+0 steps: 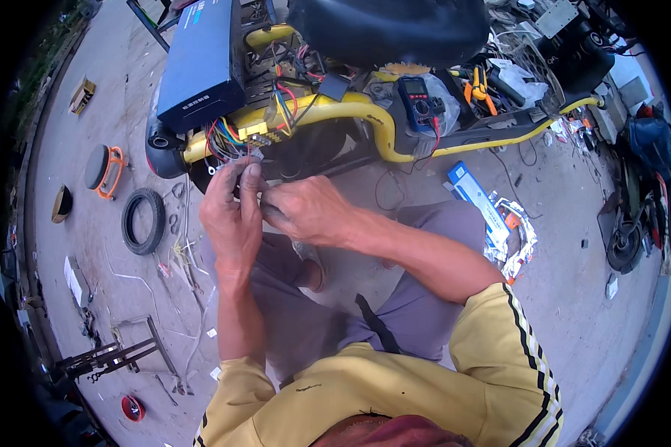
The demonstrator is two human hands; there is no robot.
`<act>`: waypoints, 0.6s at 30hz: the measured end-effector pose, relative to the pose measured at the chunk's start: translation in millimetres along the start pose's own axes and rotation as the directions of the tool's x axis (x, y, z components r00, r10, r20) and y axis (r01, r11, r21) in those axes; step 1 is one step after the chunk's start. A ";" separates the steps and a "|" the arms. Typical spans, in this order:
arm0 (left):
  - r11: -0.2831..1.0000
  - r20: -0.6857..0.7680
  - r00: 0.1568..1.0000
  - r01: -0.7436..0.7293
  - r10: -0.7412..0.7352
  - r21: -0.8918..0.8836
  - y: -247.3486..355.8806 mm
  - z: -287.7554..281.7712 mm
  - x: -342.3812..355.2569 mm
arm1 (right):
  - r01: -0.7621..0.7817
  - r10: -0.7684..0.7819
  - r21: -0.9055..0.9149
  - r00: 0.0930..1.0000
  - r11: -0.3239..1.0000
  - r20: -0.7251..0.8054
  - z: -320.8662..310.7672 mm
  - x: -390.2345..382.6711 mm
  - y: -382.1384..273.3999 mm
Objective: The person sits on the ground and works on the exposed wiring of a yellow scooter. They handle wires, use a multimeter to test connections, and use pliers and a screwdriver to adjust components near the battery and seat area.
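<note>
My left hand (232, 216) is closed in a pinch just below a bundle of coloured wires (222, 140), with wire ends running into its fingertips. My right hand (306, 211) is curled shut against it, its fingertips meeting the left fingers; whatever it grips is hidden. The wires hang from the yellow tube frame (328, 110) of a scooter-like vehicle, beside a yellow connector block (265, 139). A large blue box (203, 63) rests on the frame above my left hand. More red, black and yellow wires (285, 97) loop out right of the box.
A black seat (391, 30) covers the frame's top. A multimeter (417, 103) and orange-handled pliers (480, 91) lie on the right. On the ground are a small tyre (143, 221), an orange-rimmed round part (108, 171), a blue-white carton (481, 201) and a red bowl (133, 408).
</note>
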State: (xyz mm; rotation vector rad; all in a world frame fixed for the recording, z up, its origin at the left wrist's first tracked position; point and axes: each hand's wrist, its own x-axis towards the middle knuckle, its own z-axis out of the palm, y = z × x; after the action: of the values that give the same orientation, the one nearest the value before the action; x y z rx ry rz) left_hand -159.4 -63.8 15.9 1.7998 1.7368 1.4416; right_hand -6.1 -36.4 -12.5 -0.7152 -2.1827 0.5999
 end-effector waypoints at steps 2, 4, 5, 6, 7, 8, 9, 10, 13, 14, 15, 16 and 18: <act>0.996 -0.037 0.998 -0.042 0.046 0.083 10.8 -3.3 2.5 | -0.020 0.021 -0.021 0.999 1.000 0.031 -7.1 -0.3 1.9; 0.983 -0.086 0.990 -0.094 0.108 0.155 9.9 -3.9 6.8 | -0.044 0.044 -0.031 0.999 0.999 0.016 -12.5 -5.8 5.6; 0.975 -0.105 0.980 -0.148 0.167 0.167 11.7 -2.7 11.0 | -0.048 0.049 -0.030 0.998 0.998 0.040 -16.4 -8.2 6.7; 0.963 -0.127 0.966 -0.199 0.224 0.181 15.1 -1.5 15.7 | -0.051 0.053 -0.029 0.996 0.998 0.065 -20.9 -10.6 8.0; 0.966 -0.127 0.965 -0.208 0.228 0.154 18.6 -4.2 18.1 | -0.047 0.048 -0.022 0.995 0.999 0.088 -23.7 -12.7 6.0; 0.961 -0.147 0.951 -0.256 0.270 0.106 15.2 -4.0 22.2 | -0.037 0.038 -0.015 0.992 0.999 0.118 -25.6 -14.8 6.1; 0.945 -0.156 0.935 -0.302 0.320 0.129 9.9 -4.1 28.1 | -0.026 0.027 -0.007 0.989 1.000 0.149 -27.7 -16.5 7.6; 0.927 -0.157 0.917 -0.345 0.367 0.148 4.3 -2.3 33.0 | -0.025 0.024 0.001 0.984 1.000 0.177 -29.1 -19.9 9.2; 0.897 -0.136 0.895 -0.397 0.425 0.191 2.7 -2.6 40.7 | -0.130 0.078 0.136 0.940 0.982 0.331 -51.1 -26.7 -0.3; 0.893 -0.161 0.879 -0.430 0.448 0.134 1.1 0.3 42.9 | -0.153 0.096 0.123 0.922 0.981 0.376 -57.7 -29.6 -0.3; 0.883 -0.186 0.863 -0.464 0.470 0.076 -1.4 3.9 43.9 | -0.176 0.115 0.109 0.901 0.978 0.418 -62.8 -33.3 0.1; 0.869 -0.212 0.849 -0.495 0.484 0.001 -4.9 12.4 43.2 | -0.209 0.149 0.083 0.876 0.974 0.458 -69.1 -37.6 0.0; 0.869 -0.243 0.851 -0.492 0.466 -0.058 -12.6 21.6 38.6 | -0.309 0.205 0.114 0.823 0.944 0.530 -84.2 -41.2 -5.5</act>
State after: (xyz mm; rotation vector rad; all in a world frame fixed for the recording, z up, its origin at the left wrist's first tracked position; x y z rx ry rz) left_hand -158.5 -17.9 14.0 2.1802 1.2943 1.9593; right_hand 80.2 -51.3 21.2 -0.8209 -2.4709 1.2546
